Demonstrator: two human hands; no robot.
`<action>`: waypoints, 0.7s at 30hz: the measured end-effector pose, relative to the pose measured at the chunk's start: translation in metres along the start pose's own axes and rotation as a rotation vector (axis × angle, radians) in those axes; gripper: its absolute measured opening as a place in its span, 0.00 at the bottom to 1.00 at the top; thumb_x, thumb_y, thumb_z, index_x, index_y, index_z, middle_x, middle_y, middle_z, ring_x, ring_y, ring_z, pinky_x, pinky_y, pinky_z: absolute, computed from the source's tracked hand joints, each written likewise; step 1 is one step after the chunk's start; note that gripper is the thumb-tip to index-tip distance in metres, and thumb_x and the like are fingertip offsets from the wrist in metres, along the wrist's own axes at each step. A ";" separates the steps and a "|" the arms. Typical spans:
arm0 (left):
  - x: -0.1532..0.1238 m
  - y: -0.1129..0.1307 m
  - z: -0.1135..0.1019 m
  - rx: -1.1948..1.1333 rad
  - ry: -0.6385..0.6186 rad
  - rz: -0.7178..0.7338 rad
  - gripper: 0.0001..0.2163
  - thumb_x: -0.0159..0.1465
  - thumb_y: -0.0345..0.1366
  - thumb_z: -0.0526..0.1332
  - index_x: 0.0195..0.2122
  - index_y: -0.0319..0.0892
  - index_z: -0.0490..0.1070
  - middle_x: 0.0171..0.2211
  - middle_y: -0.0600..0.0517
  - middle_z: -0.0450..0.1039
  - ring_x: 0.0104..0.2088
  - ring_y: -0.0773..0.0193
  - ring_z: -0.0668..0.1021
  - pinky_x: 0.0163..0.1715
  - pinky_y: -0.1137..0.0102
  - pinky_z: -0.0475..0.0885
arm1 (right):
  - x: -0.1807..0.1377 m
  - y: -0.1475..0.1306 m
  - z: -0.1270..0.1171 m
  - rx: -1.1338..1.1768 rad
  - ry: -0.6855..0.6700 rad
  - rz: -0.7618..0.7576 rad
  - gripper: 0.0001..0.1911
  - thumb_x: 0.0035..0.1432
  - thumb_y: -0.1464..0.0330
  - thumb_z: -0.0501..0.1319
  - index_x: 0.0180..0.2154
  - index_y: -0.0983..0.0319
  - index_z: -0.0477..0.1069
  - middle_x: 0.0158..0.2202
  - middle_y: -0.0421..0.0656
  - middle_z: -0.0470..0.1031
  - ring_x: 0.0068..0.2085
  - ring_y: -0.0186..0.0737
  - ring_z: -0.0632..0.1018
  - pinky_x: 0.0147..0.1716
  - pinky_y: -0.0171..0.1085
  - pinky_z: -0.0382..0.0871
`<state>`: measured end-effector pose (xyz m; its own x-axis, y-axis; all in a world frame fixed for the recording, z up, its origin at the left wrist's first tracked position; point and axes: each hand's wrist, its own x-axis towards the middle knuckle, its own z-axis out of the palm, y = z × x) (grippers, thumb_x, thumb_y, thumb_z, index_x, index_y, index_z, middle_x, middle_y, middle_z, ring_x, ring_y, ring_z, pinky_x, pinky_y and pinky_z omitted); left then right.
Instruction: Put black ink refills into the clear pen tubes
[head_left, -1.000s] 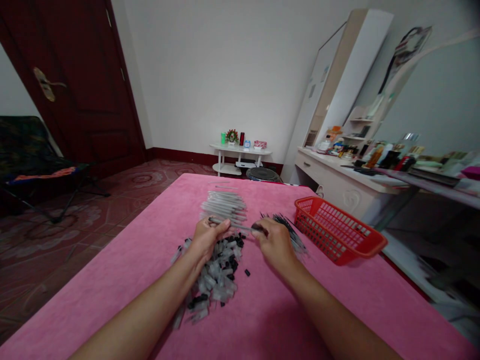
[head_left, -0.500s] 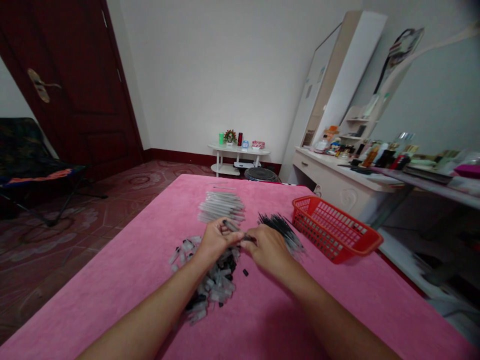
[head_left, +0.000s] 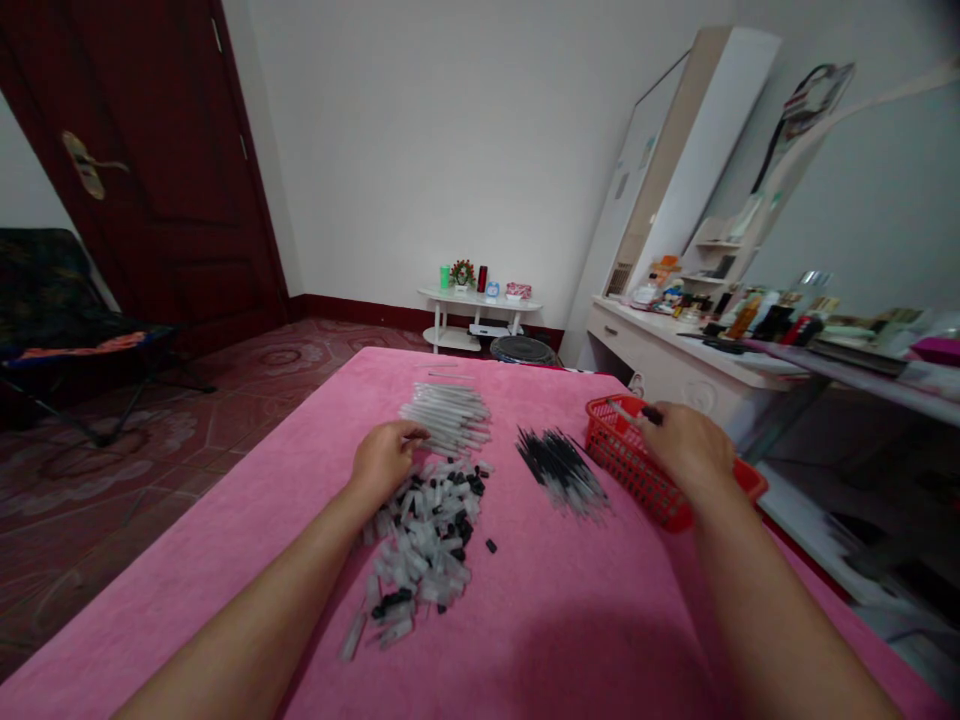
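Over the red plastic basket, my right hand grips a pen with a pale barrel and a dark end, held above the rim. My left hand is at the left ends of the stacked clear pen barrels, fingers reaching toward them and slightly apart. Just below it lies a heap of clear pen caps and small black plugs. Dark pen refills with pale ends lie in a bundle between the barrels and the basket.
A pink cloth covers the table. One loose black plug lies right of the heap. A dressing table crowded with bottles stands to the right, a folding chair to the left, and a low white stand beyond the table.
My hands were together over the heap, working on a pen. The right hand has moved right to the basket with the pen, and the left has shifted left to the barrels.
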<state>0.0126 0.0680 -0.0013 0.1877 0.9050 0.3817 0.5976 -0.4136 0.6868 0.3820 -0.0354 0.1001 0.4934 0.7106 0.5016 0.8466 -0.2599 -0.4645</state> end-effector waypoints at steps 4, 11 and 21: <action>0.002 0.005 -0.012 0.164 -0.183 0.061 0.09 0.55 0.39 0.60 0.33 0.46 0.78 0.34 0.49 0.79 0.34 0.56 0.78 0.32 0.70 0.66 | -0.007 -0.017 0.004 -0.018 -0.194 -0.144 0.06 0.51 0.70 0.61 0.32 0.62 0.76 0.32 0.51 0.75 0.34 0.49 0.75 0.34 0.46 0.61; 0.015 -0.012 -0.050 0.354 -0.034 -0.077 0.12 0.55 0.46 0.59 0.30 0.46 0.77 0.30 0.48 0.78 0.30 0.57 0.76 0.27 0.70 0.62 | -0.075 -0.088 0.046 0.275 -0.503 -0.494 0.08 0.50 0.67 0.64 0.35 0.62 0.76 0.34 0.45 0.77 0.33 0.39 0.75 0.34 0.37 0.66; 0.002 -0.039 -0.030 -0.195 0.276 -0.171 0.18 0.54 0.50 0.59 0.29 0.38 0.75 0.30 0.46 0.78 0.31 0.58 0.77 0.30 0.71 0.68 | -0.207 -0.154 0.051 0.307 -0.632 -1.405 0.20 0.62 0.57 0.53 0.55 0.53 0.63 0.59 0.40 0.63 0.63 0.44 0.54 0.61 0.51 0.40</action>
<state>-0.0337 0.0833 -0.0086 -0.1345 0.9129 0.3854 0.4372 -0.2943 0.8498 0.1397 -0.1089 0.0302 -0.8502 0.4291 0.3050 0.4288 0.9006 -0.0717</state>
